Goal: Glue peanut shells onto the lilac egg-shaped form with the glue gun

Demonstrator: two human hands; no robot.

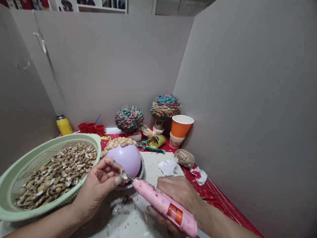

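Between thumb and fingers, my left hand (105, 177) pinches a peanut shell half (123, 175), its hollow side showing. My right hand (179, 190) is wrapped round a pink hot glue gun (158, 200) with an orange window in its side. The gun's metal nozzle is at the shell; whether it touches cannot be made out. Just behind both hands, a lilac balloon (125, 158) rests in a dark round bowl (141, 170). Peanut shells (119, 142) cover the balloon's top and far left side. A green colander (8, 195) full of shell halves stands to the left.
At the back are two colourful shell-covered balls (129, 118), red cups (99, 129), a yellow bottle (64, 125) and an orange paper cup (181, 126). Green-handled pliers (155, 150), a twine ball (184, 158) and crumpled tissue (168, 166) lie right of the balloon. Grey panels (111, 59) enclose the table.
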